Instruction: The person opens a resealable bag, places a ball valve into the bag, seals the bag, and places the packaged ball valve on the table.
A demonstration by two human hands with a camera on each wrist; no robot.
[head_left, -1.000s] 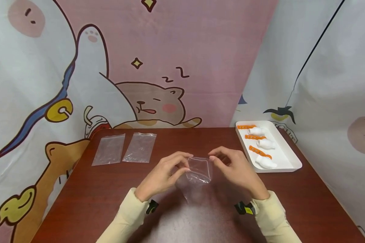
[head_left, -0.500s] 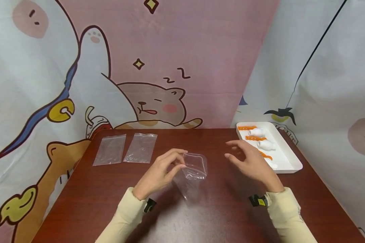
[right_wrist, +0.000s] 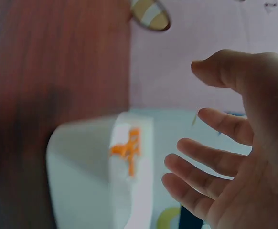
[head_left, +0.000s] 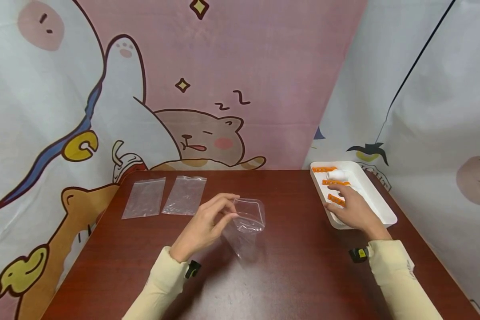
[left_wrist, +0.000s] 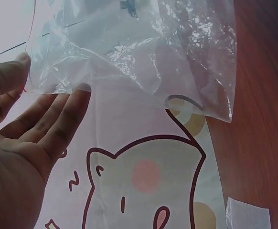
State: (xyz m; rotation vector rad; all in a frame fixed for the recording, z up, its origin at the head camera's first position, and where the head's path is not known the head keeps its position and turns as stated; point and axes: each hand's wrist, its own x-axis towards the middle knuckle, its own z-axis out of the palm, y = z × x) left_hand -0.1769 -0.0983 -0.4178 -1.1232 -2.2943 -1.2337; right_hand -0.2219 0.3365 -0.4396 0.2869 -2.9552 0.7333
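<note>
A clear zip bag [head_left: 245, 222] hangs over the middle of the table, its mouth parted. My left hand [head_left: 205, 224] pinches one edge of it between thumb and fingers; the left wrist view shows the wrinkled plastic [left_wrist: 129, 52] at the fingertips. My right hand [head_left: 355, 209] is over the near part of a white tray [head_left: 385, 213], fingers spread and holding nothing. In the tray lie orange strips with holes, one at the back [head_left: 323, 169] and another nearer the hand [head_left: 336, 200]. A white bottle-shaped piece [head_left: 337, 174] lies beside them; the other white pieces are mostly hidden by the hand.
Two more clear zip bags, an outer one [head_left: 144, 198] and an inner one [head_left: 185, 195], lie flat at the back left of the brown table [head_left: 279, 275]. A printed cloth [head_left: 279, 89] hangs behind and beside the table.
My right hand has let go of the bag's edge and moved right to over the tray. The left hand, still pinching the bag, has shifted slightly left.
</note>
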